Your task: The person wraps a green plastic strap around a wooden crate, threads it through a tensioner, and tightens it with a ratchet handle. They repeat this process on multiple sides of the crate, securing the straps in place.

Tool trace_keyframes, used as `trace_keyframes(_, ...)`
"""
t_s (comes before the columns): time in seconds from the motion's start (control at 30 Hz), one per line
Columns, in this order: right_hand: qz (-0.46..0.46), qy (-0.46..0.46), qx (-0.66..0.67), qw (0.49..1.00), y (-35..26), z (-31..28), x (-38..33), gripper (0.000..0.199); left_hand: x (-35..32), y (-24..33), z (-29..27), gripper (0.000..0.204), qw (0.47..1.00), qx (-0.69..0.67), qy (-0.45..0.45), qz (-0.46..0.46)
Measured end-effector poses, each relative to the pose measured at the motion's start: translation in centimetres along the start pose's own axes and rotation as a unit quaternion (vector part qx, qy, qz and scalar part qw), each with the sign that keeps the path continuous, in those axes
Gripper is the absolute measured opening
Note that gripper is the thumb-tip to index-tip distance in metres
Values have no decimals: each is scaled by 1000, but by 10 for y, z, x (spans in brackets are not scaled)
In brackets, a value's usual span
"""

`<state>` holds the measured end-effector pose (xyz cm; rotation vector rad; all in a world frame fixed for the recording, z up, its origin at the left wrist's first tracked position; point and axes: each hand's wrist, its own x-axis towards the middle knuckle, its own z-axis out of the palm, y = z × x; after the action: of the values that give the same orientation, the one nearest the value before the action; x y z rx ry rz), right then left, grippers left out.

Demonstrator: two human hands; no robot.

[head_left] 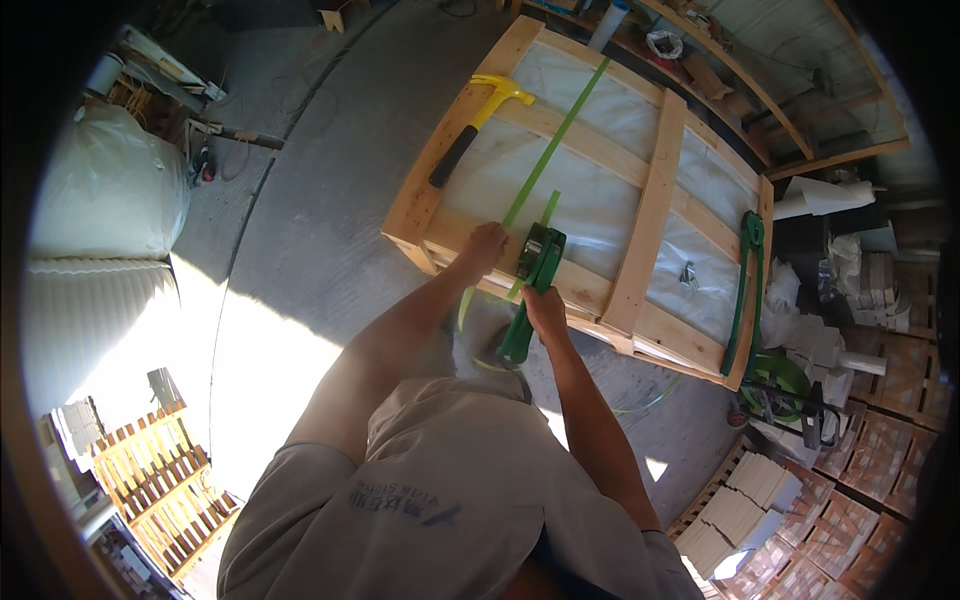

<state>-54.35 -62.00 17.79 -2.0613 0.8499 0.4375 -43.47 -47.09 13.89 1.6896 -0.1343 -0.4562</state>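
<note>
My right hand [545, 312] is closed round the handle of a green strapping tool [540, 262], which is at the near edge of a wooden crate [650, 245]. Just left of the tool, my left hand [485, 248] is closed on a green plastic strap [553, 152] that runs across the crate top to its far side. A loose strap end sticks up beside the tool, and more strap hangs below the near edge. White plastic sheeting shows between the crate's slats. A yellow hammer [487, 112] with a black grip lies on the crate's left side.
A long-handled green tool [748, 285] lies along the crate's right end. Beyond that end stands a reel of green strap [780, 385]. Crated stacks [845, 470] are at the lower right, a wooden pallet [155, 480] at the lower left, and plastic-wrapped goods [115, 185] at the left.
</note>
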Motion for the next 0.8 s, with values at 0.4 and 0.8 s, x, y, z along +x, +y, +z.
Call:
trace_keyframes(0.4, -69, -88, -38, 993, 20, 1, 22, 59, -13, -39, 32, 10, 875, 397, 79, 266)
trace_keyframes(0.8, -86, 14, -263, 961, -24, -21, -6, 57, -33, -23, 62, 18, 978, 143, 153, -9)
